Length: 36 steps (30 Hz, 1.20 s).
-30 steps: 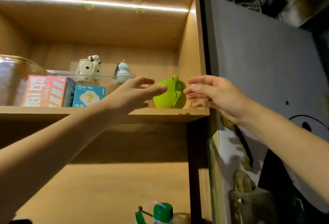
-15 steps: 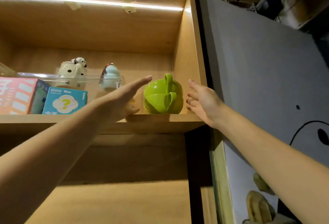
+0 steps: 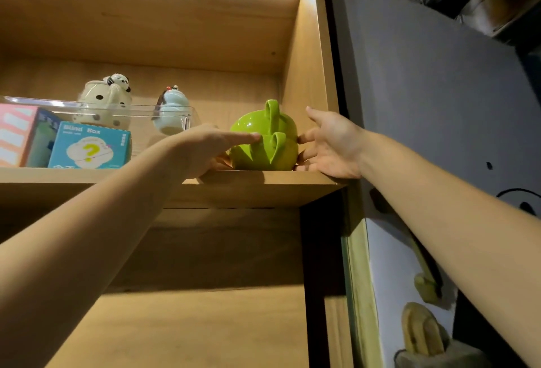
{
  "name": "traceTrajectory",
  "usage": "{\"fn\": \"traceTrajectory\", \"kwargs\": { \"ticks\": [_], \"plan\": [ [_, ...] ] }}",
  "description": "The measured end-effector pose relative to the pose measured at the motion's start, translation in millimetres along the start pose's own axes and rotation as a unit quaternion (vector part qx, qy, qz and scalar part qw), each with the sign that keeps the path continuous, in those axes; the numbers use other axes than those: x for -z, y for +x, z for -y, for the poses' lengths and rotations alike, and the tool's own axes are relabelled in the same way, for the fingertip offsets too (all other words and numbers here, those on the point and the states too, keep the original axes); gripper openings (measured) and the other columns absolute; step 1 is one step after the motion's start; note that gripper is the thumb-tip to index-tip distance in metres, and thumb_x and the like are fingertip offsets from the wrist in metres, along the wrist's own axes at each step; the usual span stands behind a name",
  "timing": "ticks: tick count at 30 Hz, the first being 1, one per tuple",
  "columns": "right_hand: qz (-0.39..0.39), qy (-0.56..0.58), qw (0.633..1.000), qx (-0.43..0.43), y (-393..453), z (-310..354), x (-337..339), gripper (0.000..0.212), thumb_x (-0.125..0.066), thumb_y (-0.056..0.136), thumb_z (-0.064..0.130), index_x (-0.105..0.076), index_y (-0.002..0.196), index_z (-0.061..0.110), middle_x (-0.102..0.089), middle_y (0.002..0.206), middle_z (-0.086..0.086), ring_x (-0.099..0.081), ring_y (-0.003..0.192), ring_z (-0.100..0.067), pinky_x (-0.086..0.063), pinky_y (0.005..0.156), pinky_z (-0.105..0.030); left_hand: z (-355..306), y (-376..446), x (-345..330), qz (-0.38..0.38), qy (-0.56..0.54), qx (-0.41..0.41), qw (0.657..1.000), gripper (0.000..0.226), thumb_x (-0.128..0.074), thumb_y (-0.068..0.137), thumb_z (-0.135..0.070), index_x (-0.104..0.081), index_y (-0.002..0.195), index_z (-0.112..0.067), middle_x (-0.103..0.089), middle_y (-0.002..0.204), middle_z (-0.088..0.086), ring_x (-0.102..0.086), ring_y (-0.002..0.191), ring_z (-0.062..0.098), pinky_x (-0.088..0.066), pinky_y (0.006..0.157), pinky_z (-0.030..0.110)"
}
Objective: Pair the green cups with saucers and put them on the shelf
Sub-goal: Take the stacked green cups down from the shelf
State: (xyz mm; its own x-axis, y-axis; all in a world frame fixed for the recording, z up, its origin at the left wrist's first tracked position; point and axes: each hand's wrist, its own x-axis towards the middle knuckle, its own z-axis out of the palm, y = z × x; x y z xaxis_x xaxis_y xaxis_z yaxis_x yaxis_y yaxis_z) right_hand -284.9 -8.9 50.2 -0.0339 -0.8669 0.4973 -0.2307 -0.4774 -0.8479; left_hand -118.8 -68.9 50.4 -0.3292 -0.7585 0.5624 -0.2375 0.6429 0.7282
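Two glossy green cups (image 3: pixel 263 141) stand stacked at the right end of the wooden shelf (image 3: pixel 257 184), handles facing me. My left hand (image 3: pixel 202 148) reaches in from the left, its straight fingers lying against the stack's left side. From the right, my right hand (image 3: pixel 330 145) has its fingers spread, and the fingertips touch the stack's right side. Neither hand wraps around a cup. No saucer shows under the cups from this low angle.
Left of the cups stands a clear tray (image 3: pixel 123 110) with a spotted panda mug (image 3: pixel 105 98) and a pale blue figurine (image 3: pixel 171 113). In front of it are a teal "Blind Box" carton (image 3: pixel 89 148) and a pink box (image 3: pixel 17 136). The cabinet's side wall (image 3: pixel 307 75) is close on the right.
Both hands have closed in on the green stack and now touch its sides; half a second ago they hung slightly apart from it. The view has tilted upward a little.
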Motion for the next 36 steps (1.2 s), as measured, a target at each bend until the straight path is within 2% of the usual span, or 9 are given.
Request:
{"fn": "traceTrajectory", "kwargs": {
  "ticks": [2, 6, 11, 13, 15, 17, 23, 28, 36],
  "plan": [
    [-0.016, -0.003, 1.000, 0.001, -1, 0, -3, 0.068, -0.021, 0.097, 0.046, -0.006, 0.147, 0.002, -0.018, 0.153, -0.025, -0.027, 0.139, -0.037, -0.026, 0.113, -0.044, -4, -2, -3, -0.013, -0.013, 0.026, 0.999, 0.063, -0.064, 0.075, -0.037, -0.041, 0.121, -0.001, -0.053, 0.107, 0.017, -0.057, 0.080, 0.022, -0.049, 0.062, 0.031],
    [-0.050, -0.008, 0.999, 0.021, -2, -2, -10, 0.061, -0.024, 0.098, 0.041, -0.012, 0.147, 0.006, -0.022, 0.154, -0.019, -0.033, 0.136, -0.036, -0.032, 0.109, -0.046, -4, -5, -2, -0.017, -0.020, -0.001, 1.000, 0.074, -0.072, 0.066, -0.038, -0.043, 0.122, 0.003, -0.053, 0.115, 0.016, -0.059, 0.091, 0.024, -0.052, 0.067, 0.030],
    [-0.090, -0.014, 0.995, 0.037, -14, -4, -15, 0.054, -0.027, 0.098, 0.038, -0.027, 0.143, 0.007, -0.038, 0.146, -0.017, -0.047, 0.125, -0.029, -0.043, 0.097, -0.035, -3, -18, 3, -0.033, -0.024, -0.016, 0.999, 0.132, -0.077, 0.012, -0.066, -0.046, 0.123, -0.001, -0.057, 0.120, 0.012, -0.057, 0.107, 0.028, -0.049, 0.094, 0.042],
    [-0.082, -0.011, 0.996, 0.033, -23, 0, -21, 0.056, -0.028, 0.098, 0.040, -0.024, 0.144, 0.008, -0.033, 0.150, -0.016, -0.040, 0.133, -0.032, -0.037, 0.105, -0.039, -5, -23, 6, -0.036, -0.056, -0.016, 0.998, 0.116, -0.081, 0.020, -0.058, -0.050, 0.117, -0.002, -0.058, 0.118, 0.013, -0.059, 0.104, 0.028, -0.051, 0.089, 0.040],
    [-0.076, -0.021, 0.997, 0.027, -32, 6, -26, 0.059, -0.027, 0.097, 0.043, -0.022, 0.145, 0.009, -0.030, 0.152, -0.017, -0.036, 0.135, -0.035, -0.031, 0.110, -0.044, -10, -31, 7, -0.030, -0.079, -0.029, 0.996, 0.059, -0.081, 0.051, -0.043, -0.058, 0.094, -0.009, -0.063, 0.104, 0.010, -0.067, 0.084, 0.020, -0.057, 0.067, 0.029],
    [-0.077, -0.034, 0.996, 0.026, -43, 13, -28, 0.060, -0.025, 0.097, 0.045, -0.022, 0.145, 0.009, -0.030, 0.152, -0.017, -0.034, 0.136, -0.036, -0.026, 0.112, -0.047, -13, -36, 10, -0.024, -0.078, -0.043, 0.996, 0.029, -0.076, 0.066, -0.033, -0.059, 0.079, -0.015, -0.067, 0.088, 0.005, -0.070, 0.063, 0.012, -0.054, 0.050, 0.022],
    [-0.084, -0.017, 0.996, 0.022, -80, 23, -26, 0.060, -0.026, 0.096, 0.045, -0.030, 0.142, 0.006, -0.042, 0.144, -0.017, -0.044, 0.128, -0.036, -0.032, 0.108, -0.048, -24, -75, 10, -0.039, -0.095, -0.066, 0.993, 0.026, -0.078, 0.064, -0.029, -0.062, 0.078, -0.014, -0.068, 0.084, 0.005, -0.069, 0.065, 0.013, -0.055, 0.051, 0.022],
    [-0.058, 0.030, 0.998, 0.005, -119, 14, -30, 0.060, -0.027, 0.097, 0.043, -0.031, 0.141, 0.001, -0.043, 0.143, -0.020, -0.045, 0.129, -0.035, -0.031, 0.111, -0.048, -20, -119, 2, -0.054, -0.135, -0.020, 0.989, 0.094, -0.084, 0.023, -0.040, -0.061, 0.104, 0.002, -0.067, 0.105, 0.015, -0.066, 0.096, 0.026, -0.057, 0.078, 0.038],
    [-0.052, 0.127, 0.988, -0.067, -192, -51, -39, 0.051, -0.032, 0.097, 0.036, -0.044, 0.131, 0.000, -0.061, 0.118, -0.018, -0.060, 0.105, -0.029, -0.047, 0.087, -0.036, 43, -192, -29, 0.003, -0.149, 0.022, 0.989, 0.056, -0.082, 0.048, -0.028, -0.066, 0.095, -0.003, -0.071, 0.096, 0.015, -0.068, 0.090, 0.024, -0.057, 0.080, 0.035]
  ]
}}
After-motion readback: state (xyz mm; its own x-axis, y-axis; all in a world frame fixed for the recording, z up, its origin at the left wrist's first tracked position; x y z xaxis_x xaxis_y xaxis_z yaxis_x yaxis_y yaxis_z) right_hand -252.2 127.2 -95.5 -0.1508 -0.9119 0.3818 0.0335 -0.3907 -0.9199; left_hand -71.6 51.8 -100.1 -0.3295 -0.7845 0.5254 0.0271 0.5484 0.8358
